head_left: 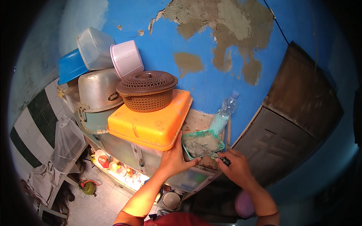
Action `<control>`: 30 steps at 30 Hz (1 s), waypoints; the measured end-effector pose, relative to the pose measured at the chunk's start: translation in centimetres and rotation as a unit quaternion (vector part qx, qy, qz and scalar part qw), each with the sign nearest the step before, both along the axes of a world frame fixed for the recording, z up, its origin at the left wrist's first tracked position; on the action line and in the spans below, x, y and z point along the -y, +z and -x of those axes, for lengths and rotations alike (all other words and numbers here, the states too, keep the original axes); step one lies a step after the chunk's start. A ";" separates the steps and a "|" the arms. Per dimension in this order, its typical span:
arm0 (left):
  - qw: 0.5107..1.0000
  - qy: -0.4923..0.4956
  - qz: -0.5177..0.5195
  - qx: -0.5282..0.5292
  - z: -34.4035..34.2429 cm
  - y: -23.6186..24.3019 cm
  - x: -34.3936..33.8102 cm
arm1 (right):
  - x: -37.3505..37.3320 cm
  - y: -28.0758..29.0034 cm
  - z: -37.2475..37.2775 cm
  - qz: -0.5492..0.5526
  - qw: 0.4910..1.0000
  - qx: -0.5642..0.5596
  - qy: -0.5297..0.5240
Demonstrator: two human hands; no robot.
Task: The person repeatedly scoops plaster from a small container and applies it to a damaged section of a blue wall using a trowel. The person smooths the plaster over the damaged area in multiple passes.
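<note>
A green plastic basket (222, 145) holding wet grey cement mix (201, 145) sits on top of a cabinet, against the blue wall. My left hand (174, 160) grips its left near corner, with the thumb along the near edge and the fingers up the side beside an orange tub. My right hand (236, 168) is closed round a small tool with a black handle (225, 161) at the basket's near right corner. The tool's working end is hard to make out against the cement.
The upturned orange tub (151, 126) carries a lidded brown woven-look basket (147, 100). A clear plastic bottle (222, 115) leans at the wall behind the green basket. Metal pots (98, 90) and plastic tubs are stacked left. Grey cement patches (233, 30) mark the wall; a dark door (281, 139) stands right.
</note>
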State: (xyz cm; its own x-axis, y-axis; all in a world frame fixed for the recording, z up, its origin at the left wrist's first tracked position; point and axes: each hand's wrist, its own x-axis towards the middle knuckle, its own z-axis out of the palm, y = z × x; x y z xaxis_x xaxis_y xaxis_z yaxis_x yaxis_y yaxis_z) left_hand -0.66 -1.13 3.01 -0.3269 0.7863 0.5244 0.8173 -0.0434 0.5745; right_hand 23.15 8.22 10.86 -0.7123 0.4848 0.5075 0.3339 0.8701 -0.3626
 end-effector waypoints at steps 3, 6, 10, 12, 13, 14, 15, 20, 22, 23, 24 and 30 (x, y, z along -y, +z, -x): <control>1.000 -0.004 0.000 0.000 0.1 -0.1 -0.1 | -0.1 0.1 0.1 0.059 0.998 -0.014 -0.012; 1.000 -0.006 -0.003 -0.004 0.0 -0.1 0.0 | 0.4 0.8 0.2 0.098 0.995 -0.010 -0.034; 1.000 -0.008 -0.002 -0.005 0.0 -0.2 0.0 | 0.0 0.0 0.0 0.113 0.992 -0.043 -0.035; 1.000 -0.011 -0.005 -0.001 0.0 -0.3 0.0 | -0.7 -0.8 -0.3 0.104 0.992 -0.071 -0.027; 1.000 -0.013 -0.011 0.002 0.0 -0.3 0.0 | -0.7 -0.8 -0.4 0.107 0.991 -0.072 -0.030; 1.000 -0.017 -0.017 0.005 0.0 -0.4 0.0 | -0.4 -0.6 -0.5 0.110 0.991 -0.073 -0.033; 1.000 -0.015 -0.015 0.002 0.0 -0.4 0.0 | -0.3 -0.5 -0.6 0.113 0.990 -0.073 -0.037; 1.000 -0.013 -0.019 0.008 -0.1 -0.2 0.1 | -0.3 -0.9 -1.2 0.155 0.980 -0.114 -0.051; 1.000 -0.015 -0.025 0.012 -0.2 -0.3 0.2 | -0.5 -0.9 -1.6 0.199 0.969 -0.133 -0.053; 0.999 -0.016 -0.028 0.014 -0.2 -0.2 0.2 | -0.7 -1.0 -1.8 0.228 0.961 -0.146 -0.050; 0.999 -0.015 -0.024 0.020 -0.2 -0.1 0.3 | -0.9 -1.0 -2.0 0.256 0.953 -0.158 -0.046; 0.999 -0.032 -0.025 0.030 0.2 0.7 0.3 | -0.8 -0.4 -2.3 0.194 0.965 -0.165 -0.071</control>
State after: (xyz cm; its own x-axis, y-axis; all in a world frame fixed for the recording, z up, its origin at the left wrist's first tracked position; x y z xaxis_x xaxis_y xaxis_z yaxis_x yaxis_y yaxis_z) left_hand -0.88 -1.46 3.68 -0.3086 0.7794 0.5452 0.7767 -0.1245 0.6175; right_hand 25.40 9.01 10.48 -0.4562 0.7643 0.4559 0.2509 0.6020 -0.7581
